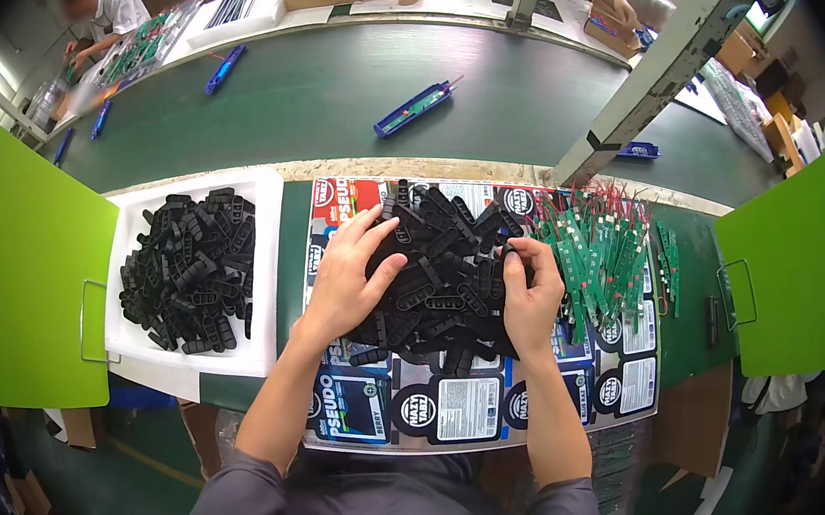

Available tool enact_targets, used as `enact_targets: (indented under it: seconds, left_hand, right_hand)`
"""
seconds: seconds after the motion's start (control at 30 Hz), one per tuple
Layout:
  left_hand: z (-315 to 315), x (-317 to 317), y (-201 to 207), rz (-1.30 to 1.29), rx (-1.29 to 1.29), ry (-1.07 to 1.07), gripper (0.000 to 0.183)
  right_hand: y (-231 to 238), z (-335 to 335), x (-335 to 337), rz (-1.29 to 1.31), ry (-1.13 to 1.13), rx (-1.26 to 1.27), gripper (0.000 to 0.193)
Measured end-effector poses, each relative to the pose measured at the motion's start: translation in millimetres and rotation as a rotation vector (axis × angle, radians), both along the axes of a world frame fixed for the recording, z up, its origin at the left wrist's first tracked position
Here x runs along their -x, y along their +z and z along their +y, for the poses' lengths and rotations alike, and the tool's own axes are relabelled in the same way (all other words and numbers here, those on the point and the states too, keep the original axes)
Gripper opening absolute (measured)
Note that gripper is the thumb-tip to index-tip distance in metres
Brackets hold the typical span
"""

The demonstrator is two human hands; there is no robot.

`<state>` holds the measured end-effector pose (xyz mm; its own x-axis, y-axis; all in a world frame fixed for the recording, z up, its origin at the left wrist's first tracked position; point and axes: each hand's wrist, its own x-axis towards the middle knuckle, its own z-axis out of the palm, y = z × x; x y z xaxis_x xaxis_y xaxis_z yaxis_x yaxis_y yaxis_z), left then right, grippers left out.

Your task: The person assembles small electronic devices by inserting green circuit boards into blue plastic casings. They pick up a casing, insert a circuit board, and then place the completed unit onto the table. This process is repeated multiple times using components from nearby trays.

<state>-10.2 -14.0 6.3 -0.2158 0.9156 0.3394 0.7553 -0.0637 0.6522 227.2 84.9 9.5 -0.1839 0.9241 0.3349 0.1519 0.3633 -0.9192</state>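
A heap of small black oblong plastic parts (pixel 443 302) lies in front of me on a printed sheet (pixel 467 409). My left hand (pixel 348 276) rests at the heap's left edge, fingers apart, with nothing visible between them. On the heap's right side my right hand (pixel 533 295) is closed in a pinch, thumb against forefinger. A black plastic part (pixel 508 250) shows at its fingertips, mostly covered by them. To the right of that hand lies a pile of narrow green circuit boards (pixel 598 262) with red wires.
A white tray (pixel 267 272) of similar black parts stands left. Green panels (pixel 19 267) (pixel 795 257) flank the bench. Beyond runs a green conveyor (pixel 319 97) carrying blue housings (pixel 413 109), crossed by a metal post (pixel 641 91). Other people (pixel 117 10) work across it.
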Motion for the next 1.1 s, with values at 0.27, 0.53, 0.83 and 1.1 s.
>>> enact_targets:
  seconds: [0.27, 0.53, 0.83, 1.1]
  left_hand:
    - [-2, -2, -1, 0.056, -0.060, 0.040, 0.046]
    - [3, 3, 0, -0.127, -0.119, 0.116, 0.038]
    - [2, 3, 0, -0.096, -0.089, 0.136, 0.035]
    - [3, 3, -2, -0.107, -0.088, 0.127, 0.036]
  right_hand:
    - [-3, 0, -3, 0.008, 0.086, 0.067, 0.016]
    - [-5, 5, -6, 0.140, -0.014, 0.044, 0.018]
    - [-7, 10, -9, 0.222, 0.043, 0.105, 0.018]
    - [-11, 12, -10, 0.176, -0.045, 0.094, 0.017]
